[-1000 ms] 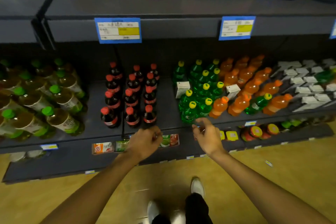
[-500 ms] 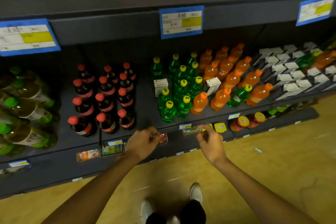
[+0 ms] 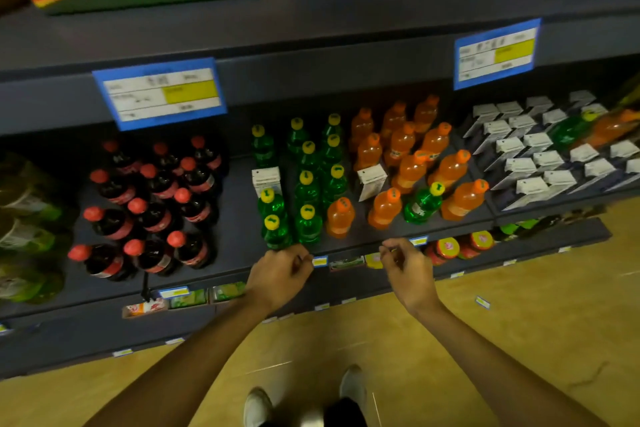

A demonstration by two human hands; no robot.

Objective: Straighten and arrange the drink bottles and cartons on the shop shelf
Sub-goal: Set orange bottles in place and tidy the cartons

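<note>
On the dark shelf (image 3: 239,239) stand rows of green bottles with yellow caps (image 3: 306,191) and, to their right, orange bottles (image 3: 410,170). One green bottle (image 3: 424,203) sits among the orange ones in the front row, and an orange bottle (image 3: 340,217) stands beside the green rows. Two white cartons (image 3: 266,180) (image 3: 370,180) stand among the bottles. My left hand (image 3: 278,274) hovers at the shelf's front edge just below the front green bottle, fingers curled, holding nothing. My right hand (image 3: 407,269) is loosely curled at the edge below the orange bottles, also holding nothing.
Dark cola bottles with red caps (image 3: 152,208) fill the shelf's left part, with large tea bottles (image 3: 24,218) beyond. Rows of white cartons (image 3: 533,156) lie to the right. Blue price tags (image 3: 159,94) hang on the upper shelf. A lower shelf (image 3: 450,248) holds small items.
The view has shifted right and closer to the shelf. Both hands rose slightly toward the shelf's front edge, the left one now just under the front green bottle.
</note>
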